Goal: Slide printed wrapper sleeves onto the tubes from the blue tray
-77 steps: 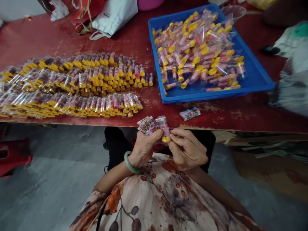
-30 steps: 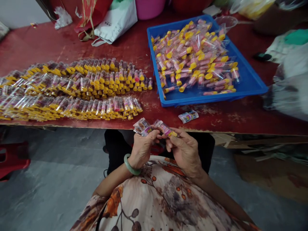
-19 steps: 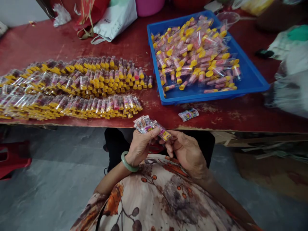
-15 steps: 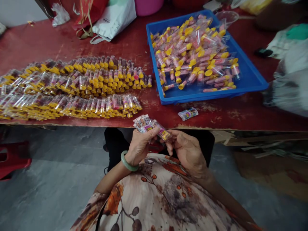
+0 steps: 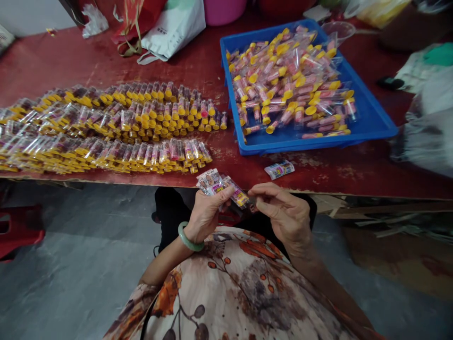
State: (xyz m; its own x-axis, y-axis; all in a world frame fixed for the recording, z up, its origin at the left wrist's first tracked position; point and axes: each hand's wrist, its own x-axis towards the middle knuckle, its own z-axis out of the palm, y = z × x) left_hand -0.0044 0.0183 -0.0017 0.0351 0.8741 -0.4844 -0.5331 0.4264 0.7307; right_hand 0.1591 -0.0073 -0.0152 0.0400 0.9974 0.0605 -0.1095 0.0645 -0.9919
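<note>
My left hand, a green bangle on its wrist, grips a few flat printed plastic sleeves, thumb pressed on top. One purple and yellow sleeve sticks out to the right from under that thumb. Just beyond its right end is my right hand, its thumb and forefinger drawn together in a pinch. Whatever lies between those fingertips is too small and dark to make out. Another printed sleeve lies by itself at the front of the red table.
Behind the right hand stands a blue tray heaped with yellow-capped clear tubes. To the left, similar tubes in dark printed sleeves are stacked in rows. Bags lie at the back; a red stool is at lower left.
My right hand has lifted slightly right and away from the sleeve's end, its fingers now pinched. My left hand keeps its hold. The view has shifted a little.
</note>
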